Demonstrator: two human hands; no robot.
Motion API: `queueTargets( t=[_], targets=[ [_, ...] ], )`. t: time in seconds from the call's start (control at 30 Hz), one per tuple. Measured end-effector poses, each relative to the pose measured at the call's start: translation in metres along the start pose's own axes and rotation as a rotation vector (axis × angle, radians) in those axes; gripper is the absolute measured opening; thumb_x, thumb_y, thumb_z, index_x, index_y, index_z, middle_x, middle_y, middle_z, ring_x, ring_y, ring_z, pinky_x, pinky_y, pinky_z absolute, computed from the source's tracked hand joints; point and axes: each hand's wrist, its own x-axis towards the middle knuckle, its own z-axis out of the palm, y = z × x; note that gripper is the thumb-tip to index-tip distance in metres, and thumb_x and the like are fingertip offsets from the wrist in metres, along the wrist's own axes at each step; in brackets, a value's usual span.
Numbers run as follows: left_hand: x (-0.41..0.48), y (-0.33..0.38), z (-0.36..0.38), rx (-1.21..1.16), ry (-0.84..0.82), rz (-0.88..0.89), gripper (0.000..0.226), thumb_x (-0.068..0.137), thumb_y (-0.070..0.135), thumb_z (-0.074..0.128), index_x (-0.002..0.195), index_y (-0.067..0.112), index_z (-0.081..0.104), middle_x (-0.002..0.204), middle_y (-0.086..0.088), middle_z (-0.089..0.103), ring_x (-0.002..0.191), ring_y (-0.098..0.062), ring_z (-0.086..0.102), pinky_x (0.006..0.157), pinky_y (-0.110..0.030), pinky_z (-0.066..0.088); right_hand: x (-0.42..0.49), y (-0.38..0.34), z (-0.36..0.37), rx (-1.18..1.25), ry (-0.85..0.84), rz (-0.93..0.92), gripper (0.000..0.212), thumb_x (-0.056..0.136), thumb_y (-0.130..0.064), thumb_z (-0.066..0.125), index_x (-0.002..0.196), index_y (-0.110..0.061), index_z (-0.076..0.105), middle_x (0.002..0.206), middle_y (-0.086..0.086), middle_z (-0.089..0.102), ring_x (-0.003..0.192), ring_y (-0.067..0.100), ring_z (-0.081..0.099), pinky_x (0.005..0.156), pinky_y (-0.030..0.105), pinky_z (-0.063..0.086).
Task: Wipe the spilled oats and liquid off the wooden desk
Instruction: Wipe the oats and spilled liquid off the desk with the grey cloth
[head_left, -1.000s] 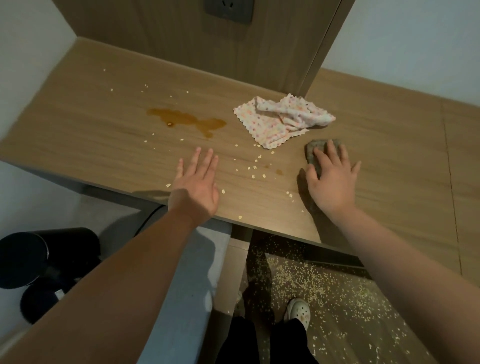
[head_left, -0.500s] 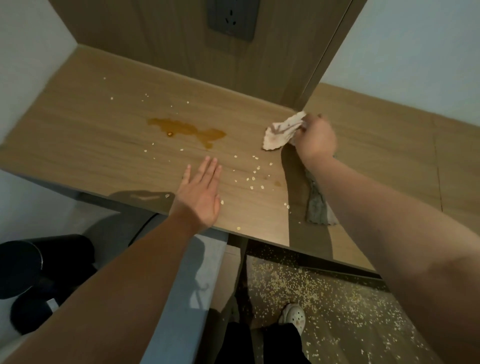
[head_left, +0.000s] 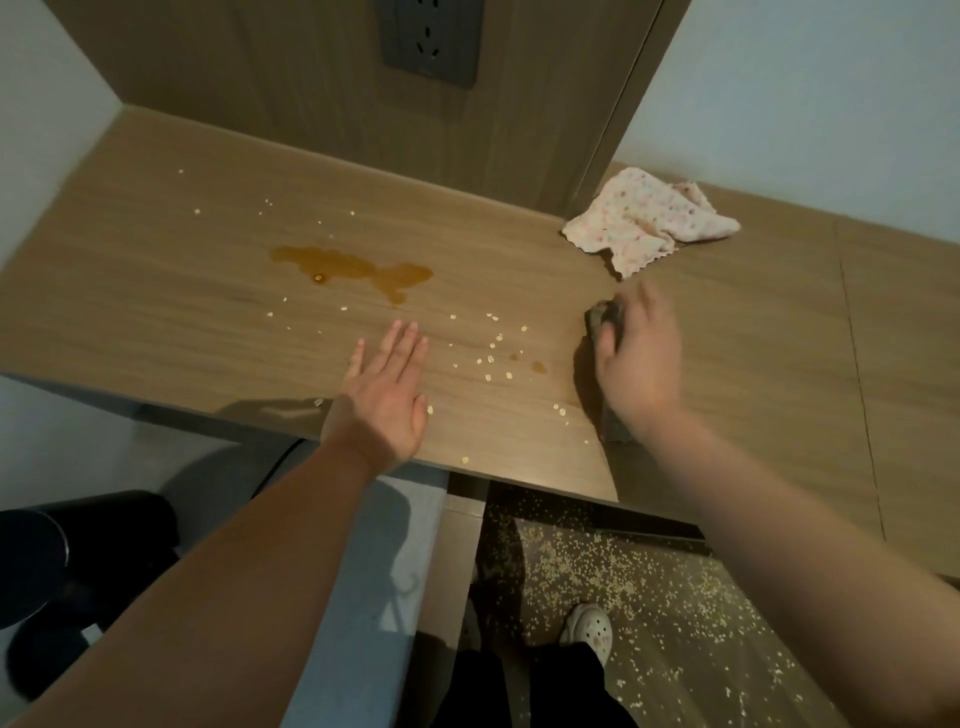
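Observation:
A brown liquid puddle (head_left: 353, 267) lies mid-desk on the wooden desk (head_left: 156, 291). Loose oats (head_left: 491, 358) and two small brown drops (head_left: 537, 366) are scattered nearer the front edge. My left hand (head_left: 387, 389) rests flat on the desk in front of the puddle, fingers straight. To the right of the oats, my right hand (head_left: 636, 358) lies blurred on a grey cloth (head_left: 605, 317), its fingers and thumb bent round the cloth's far end. Most of that cloth is hidden under the hand.
A crumpled flowered cloth (head_left: 649, 218) lies at the back right near the wall panel. A socket (head_left: 428, 41) sits on the panel. Many oats cover the floor (head_left: 623, 582) below the desk, beside my shoe (head_left: 589, 631). A black bin (head_left: 52, 561) stands at lower left.
My right hand carried the flowered cloth to the back right, let it go and came back down onto the grey cloth. My left hand stayed flat on the desk.

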Motion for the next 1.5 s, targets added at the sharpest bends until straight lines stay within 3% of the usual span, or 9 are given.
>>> queueTargets(
  t=[0.1,0.37,0.6,0.73,0.83,0.97,1.17,1.3,1.5],
  targets=[
    [-0.001,-0.001,0.002,-0.018,0.026,0.004,0.064,0.091,0.042,-0.001,0.147,0.015,-0.017,0.157,-0.005,-0.02,0.146,-0.02,-0.022,0.122,-0.046,-0.004,-0.033,0.018,0.011,-0.171,-0.181,-0.197,0.055,0.101,-0.023,0.036,0.154,-0.012,0.025,0.163,0.009,0.014,0.151,0.026,0.009,0.121,0.047,0.008],
    [0.0,-0.001,0.005,-0.025,0.026,0.01,0.064,0.093,0.042,0.007,0.146,0.015,-0.016,0.158,-0.005,-0.017,0.149,-0.021,-0.016,0.122,-0.047,0.0,0.036,-0.02,0.022,-0.149,-0.273,-0.205,0.065,0.096,-0.01,0.04,0.156,-0.013,0.018,0.164,0.006,0.007,0.151,0.023,0.003,0.122,0.043,0.002],
    [0.0,-0.002,0.008,-0.051,0.099,0.022,0.063,0.092,0.038,0.012,0.148,0.011,0.004,0.162,-0.01,0.009,0.15,-0.024,0.003,0.121,-0.049,0.008,0.029,-0.008,0.016,-0.076,-0.463,-0.735,0.069,0.094,-0.001,0.044,0.156,-0.018,0.017,0.164,-0.001,0.008,0.147,0.007,-0.005,0.12,0.033,-0.007],
    [0.001,-0.003,0.007,-0.02,0.079,0.013,0.066,0.089,0.041,0.002,0.148,0.012,-0.005,0.161,-0.009,-0.001,0.15,-0.022,-0.001,0.122,-0.048,0.007,0.057,-0.001,0.018,0.0,-0.337,-0.5,0.067,0.097,-0.004,0.044,0.156,-0.012,0.014,0.164,0.005,0.006,0.15,0.015,0.001,0.121,0.031,-0.003],
    [0.001,-0.003,0.009,0.003,0.066,0.001,0.067,0.086,0.041,-0.005,0.147,0.013,-0.014,0.158,-0.007,-0.014,0.15,-0.021,-0.007,0.121,-0.045,0.002,0.087,-0.031,0.036,0.026,-0.322,-0.503,0.065,0.094,0.001,0.046,0.154,-0.008,0.023,0.163,0.009,0.016,0.151,0.021,0.008,0.12,0.028,-0.001],
    [0.0,-0.003,0.007,0.02,0.049,-0.007,0.062,0.091,0.039,0.002,0.144,0.012,-0.02,0.156,-0.006,-0.02,0.15,-0.021,-0.009,0.122,-0.044,0.0,0.087,-0.06,0.047,0.107,-0.415,-0.725,0.067,0.089,0.009,0.048,0.151,-0.01,0.033,0.161,0.006,0.023,0.15,0.018,0.013,0.12,0.031,0.002],
    [0.001,-0.001,0.0,-0.05,0.005,-0.035,0.069,0.094,0.037,0.014,0.153,0.01,-0.008,0.163,-0.007,-0.009,0.15,-0.019,-0.009,0.123,-0.04,0.0,0.062,-0.014,0.033,0.059,-0.577,-1.126,0.067,0.084,0.004,0.048,0.147,-0.018,0.041,0.158,-0.003,0.026,0.15,0.018,0.013,0.12,0.048,0.006],
    [0.0,0.001,-0.002,-0.055,0.016,-0.044,0.068,0.096,0.038,0.017,0.155,0.01,-0.001,0.164,-0.007,-0.005,0.151,-0.019,-0.006,0.122,-0.039,-0.001,0.1,-0.011,0.036,0.058,-0.444,-0.924,0.072,0.082,0.014,0.048,0.146,-0.019,0.043,0.158,0.006,0.026,0.148,0.032,0.017,0.116,0.064,0.013],
    [-0.001,0.0,-0.003,-0.053,0.002,-0.047,0.067,0.096,0.034,0.018,0.154,0.011,-0.005,0.162,-0.005,-0.011,0.15,-0.018,-0.009,0.123,-0.04,-0.002,0.079,0.01,0.034,0.117,-0.428,-0.839,0.071,0.082,0.019,0.047,0.145,-0.015,0.046,0.155,0.006,0.034,0.147,0.031,0.022,0.118,0.057,0.018]
  ],
)
